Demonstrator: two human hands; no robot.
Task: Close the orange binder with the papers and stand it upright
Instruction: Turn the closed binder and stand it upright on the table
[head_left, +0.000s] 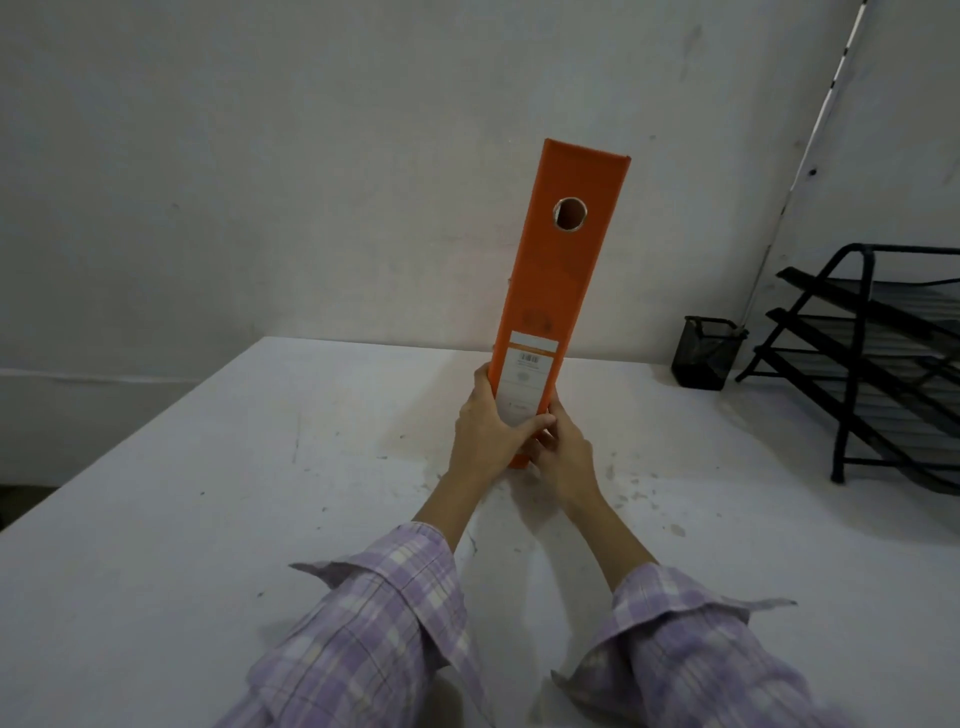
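The orange binder (558, 270) stands on end in the middle of the white table (208, 493), shut, with its spine facing me and its top leaning slightly right. The spine has a round finger hole near the top and a white label low down. My left hand (488, 426) wraps the lower left side of the spine, thumb across the front. My right hand (563, 452) grips the lower right side near the bottom edge. The papers inside are hidden.
A black mesh pen cup (704, 358) stands at the back right near the wall. A black tiered letter tray (878, 364) sits further right at the table's edge. The grey wall (311, 182) rises just behind the binder.
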